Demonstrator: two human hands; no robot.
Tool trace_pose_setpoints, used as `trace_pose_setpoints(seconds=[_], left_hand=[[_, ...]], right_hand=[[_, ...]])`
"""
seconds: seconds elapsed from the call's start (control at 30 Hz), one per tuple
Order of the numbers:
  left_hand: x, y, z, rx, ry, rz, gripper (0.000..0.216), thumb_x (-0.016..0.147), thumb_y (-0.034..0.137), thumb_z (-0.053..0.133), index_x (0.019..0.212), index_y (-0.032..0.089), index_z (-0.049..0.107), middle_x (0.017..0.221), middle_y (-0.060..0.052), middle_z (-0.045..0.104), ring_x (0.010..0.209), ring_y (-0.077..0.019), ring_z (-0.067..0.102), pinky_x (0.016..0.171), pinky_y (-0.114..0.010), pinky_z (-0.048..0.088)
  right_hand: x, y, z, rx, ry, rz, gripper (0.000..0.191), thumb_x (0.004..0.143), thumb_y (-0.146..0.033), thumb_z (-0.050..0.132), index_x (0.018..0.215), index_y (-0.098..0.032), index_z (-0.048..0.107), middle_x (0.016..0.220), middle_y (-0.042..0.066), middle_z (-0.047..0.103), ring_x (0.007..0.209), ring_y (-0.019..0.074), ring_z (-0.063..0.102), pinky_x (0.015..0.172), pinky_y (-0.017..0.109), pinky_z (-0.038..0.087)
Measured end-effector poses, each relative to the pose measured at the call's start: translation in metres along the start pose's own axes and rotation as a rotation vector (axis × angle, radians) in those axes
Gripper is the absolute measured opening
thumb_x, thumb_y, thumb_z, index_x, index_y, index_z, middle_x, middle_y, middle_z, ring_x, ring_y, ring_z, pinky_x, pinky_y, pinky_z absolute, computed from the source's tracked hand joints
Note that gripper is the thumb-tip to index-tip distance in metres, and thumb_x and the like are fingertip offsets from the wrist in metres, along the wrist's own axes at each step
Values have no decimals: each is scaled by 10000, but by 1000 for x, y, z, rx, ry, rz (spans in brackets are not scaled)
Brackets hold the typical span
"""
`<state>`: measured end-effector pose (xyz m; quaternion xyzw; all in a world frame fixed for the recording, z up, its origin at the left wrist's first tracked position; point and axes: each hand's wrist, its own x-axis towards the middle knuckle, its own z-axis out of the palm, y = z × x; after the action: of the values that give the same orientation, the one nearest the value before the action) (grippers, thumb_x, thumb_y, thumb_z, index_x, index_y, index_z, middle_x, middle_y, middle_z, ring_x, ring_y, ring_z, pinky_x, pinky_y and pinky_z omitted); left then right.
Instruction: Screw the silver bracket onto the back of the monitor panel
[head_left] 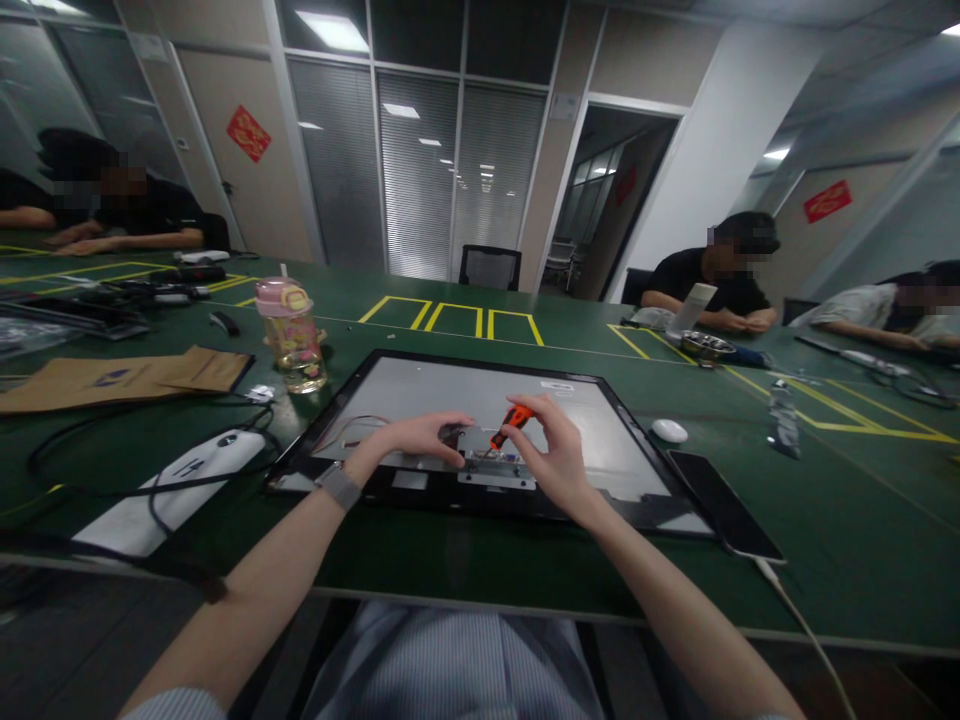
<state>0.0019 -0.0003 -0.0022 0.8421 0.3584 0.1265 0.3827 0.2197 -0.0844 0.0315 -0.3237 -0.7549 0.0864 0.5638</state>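
Observation:
A flat display panel with a black frame lies back side up on the table in front of me. Near its front edge sits a small metal bracket with a circuit board on it. My right hand grips an orange and black screwdriver, tilted with its tip down towards the board. At the bracket's left end, my left hand curls its thumb and fingers around a small dark part; its kind is not clear. Thin wires run across the panel on the left.
Left of the panel are a pink-lidded bottle, a white power strip with black cables, and a brown paper bag. To the right lie a phone on a cable and a white earbud case. Other people sit beyond.

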Motion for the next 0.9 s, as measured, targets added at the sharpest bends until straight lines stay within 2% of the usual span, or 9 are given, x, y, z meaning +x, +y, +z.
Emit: trace_pose_setpoints(seconds=[0.1, 0.23, 0.67, 0.9], left_hand=[[0, 1, 0, 14, -3, 3, 726, 619, 384, 765, 1265, 214, 478, 1406, -65, 412, 1284, -242, 380, 1075, -342, 276], [0, -1, 0, 33, 6, -3, 742, 613, 409, 766, 1270, 223, 477, 1405, -64, 417, 1283, -250, 381, 1074, -352, 275], [-1, 5, 0, 40, 10, -29, 729, 615, 365, 770, 1269, 227, 477, 1402, -61, 421, 1279, -243, 387, 1081, -350, 271], [0, 0, 0, 26, -1, 9, 732, 621, 405, 762, 1270, 228, 474, 1376, -59, 446, 1256, -253, 414, 1056, -358, 307]], right_hand=[[-3, 6, 2, 38, -17, 0, 329, 828, -168, 581, 1150, -222, 537, 966, 69, 623, 877, 189, 601, 802, 351, 487], [-5, 9, 3, 61, -51, -6, 317, 843, -148, 551, 1150, -220, 526, 1014, 85, 629, 929, 194, 608, 840, 359, 486], [2, 0, -5, -24, -58, -55, 192, 812, -228, 620, 1002, -225, 589, 841, 30, 621, 755, 171, 588, 706, 319, 485], [-2, 3, -2, 41, -127, -49, 336, 882, -148, 462, 1212, -216, 462, 1068, 97, 631, 968, 196, 600, 853, 363, 469]])
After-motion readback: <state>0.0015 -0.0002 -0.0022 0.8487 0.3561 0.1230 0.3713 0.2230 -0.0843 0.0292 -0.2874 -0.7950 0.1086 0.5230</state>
